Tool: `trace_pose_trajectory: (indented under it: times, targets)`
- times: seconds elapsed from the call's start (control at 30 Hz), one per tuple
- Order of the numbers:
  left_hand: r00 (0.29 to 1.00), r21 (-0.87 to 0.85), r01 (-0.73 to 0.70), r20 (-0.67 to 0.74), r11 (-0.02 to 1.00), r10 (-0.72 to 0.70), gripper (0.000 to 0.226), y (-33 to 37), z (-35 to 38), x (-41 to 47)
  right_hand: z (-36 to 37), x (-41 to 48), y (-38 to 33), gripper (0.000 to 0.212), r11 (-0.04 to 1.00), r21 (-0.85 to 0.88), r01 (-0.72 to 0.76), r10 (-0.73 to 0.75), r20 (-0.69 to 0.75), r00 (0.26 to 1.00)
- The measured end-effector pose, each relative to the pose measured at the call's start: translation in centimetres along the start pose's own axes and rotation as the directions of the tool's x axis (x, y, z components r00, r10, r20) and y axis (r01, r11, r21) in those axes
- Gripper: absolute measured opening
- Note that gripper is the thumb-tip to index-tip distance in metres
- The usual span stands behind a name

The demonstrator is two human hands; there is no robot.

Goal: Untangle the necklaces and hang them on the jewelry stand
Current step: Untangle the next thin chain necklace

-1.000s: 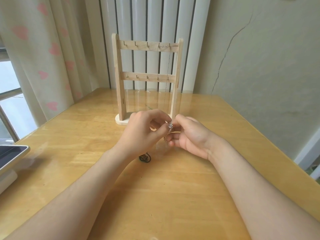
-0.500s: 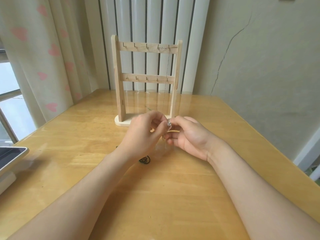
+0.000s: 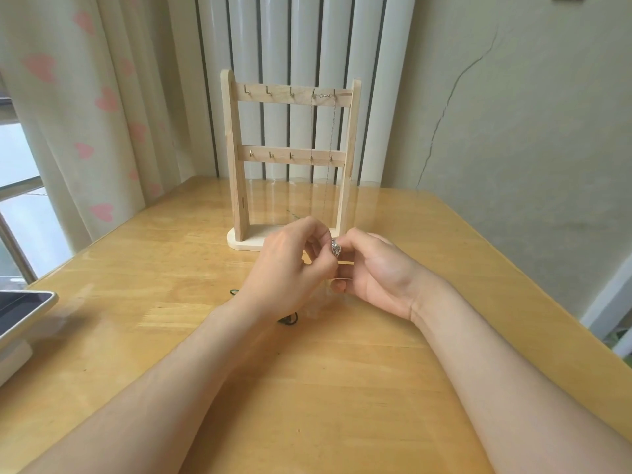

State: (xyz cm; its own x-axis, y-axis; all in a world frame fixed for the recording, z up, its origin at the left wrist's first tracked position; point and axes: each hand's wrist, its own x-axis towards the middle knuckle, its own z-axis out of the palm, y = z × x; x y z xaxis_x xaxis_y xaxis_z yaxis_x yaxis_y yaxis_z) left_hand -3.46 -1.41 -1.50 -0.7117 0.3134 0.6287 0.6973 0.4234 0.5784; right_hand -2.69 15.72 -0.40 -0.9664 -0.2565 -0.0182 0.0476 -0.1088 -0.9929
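Observation:
A wooden jewelry stand (image 3: 289, 97) with two rows of small hooks stands at the back of the table. A thin chain necklace (image 3: 330, 131) hangs from the top bar's right hooks. In front of the stand, my left hand (image 3: 290, 265) and my right hand (image 3: 372, 268) meet and pinch a silver pendant (image 3: 336, 248) between their fingertips. A dark cord necklace (image 3: 289, 319) lies on the table under my left wrist, mostly hidden, and one loop of it shows to the left of that wrist.
The wooden table (image 3: 342, 388) has a tablet-like device (image 3: 20, 309) at its left edge. Curtains with pink hearts (image 3: 85, 114) and a window are at the left, and a wall with a crack (image 3: 451, 107) is at the right.
The view has dropped slightly and both hands have shifted a little away from me toward the stand. They keep the same pinch on the pendant.

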Motion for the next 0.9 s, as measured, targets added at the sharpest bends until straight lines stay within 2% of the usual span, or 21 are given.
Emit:
trace_pose_trajectory:
  times: [0.37,0.53,0.77,0.9]
  targets:
    - [0.998,-0.110,0.056,0.000,0.992,-0.056,0.005,-0.53,0.10,0.07,-0.42,-0.09,-0.07,0.019,0.997,0.073,0.021,-0.021,-0.004,1.000]
    - [0.997,-0.153,0.072,0.013,0.986,-0.071,0.007,-0.42,0.27,-0.03,-0.66,-0.15,-0.16,0.033,0.998,0.063,0.019,-0.022,0.044,0.999]
    - [0.959,-0.325,0.278,0.148,0.904,-0.242,0.013,-0.10,-0.15,0.19,-0.57,-0.09,-0.12,0.022,1.000,0.002,0.001,-0.001,-0.026,1.000]
    - [0.943,-0.321,0.319,0.200,0.892,-0.265,0.021,-0.27,-0.29,0.23,-0.52,0.27,0.06,0.017,0.995,-0.097,-0.010,0.003,-0.078,0.997]
